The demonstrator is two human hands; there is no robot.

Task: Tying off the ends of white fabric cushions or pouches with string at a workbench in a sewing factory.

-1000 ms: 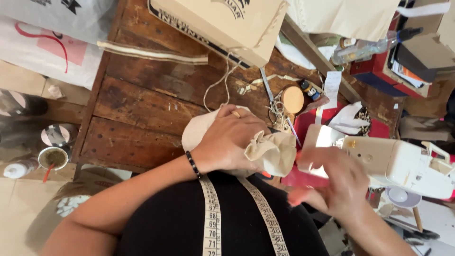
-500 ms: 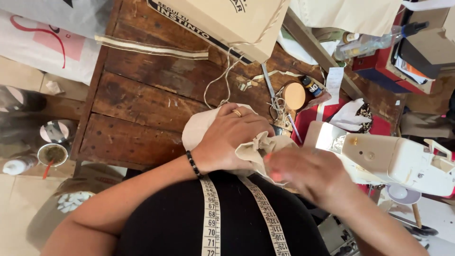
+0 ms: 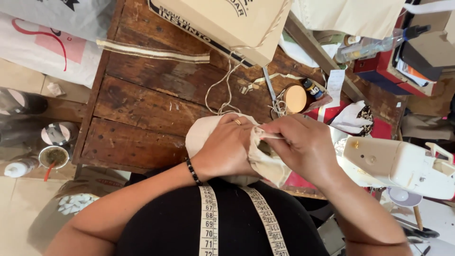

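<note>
Plainly, everything turns on the beige cloth pouch (image 3: 222,137) at the near edge of the desk (image 3: 142,109); the left hand (image 3: 227,149) lies on top of it, fingers (image 3: 237,124) curled and pressing it down; just right of the pouch, the right hand (image 3: 303,144) pinches its loose edge shut-fingered, both hands equally close; further right of the pouch stands a white sewing machine (image 3: 403,163); beyond the pouch, a small tray (image 3: 322,97) holds a round wooden lid (image 3: 295,98) and a little bottle (image 3: 313,88).
</note>
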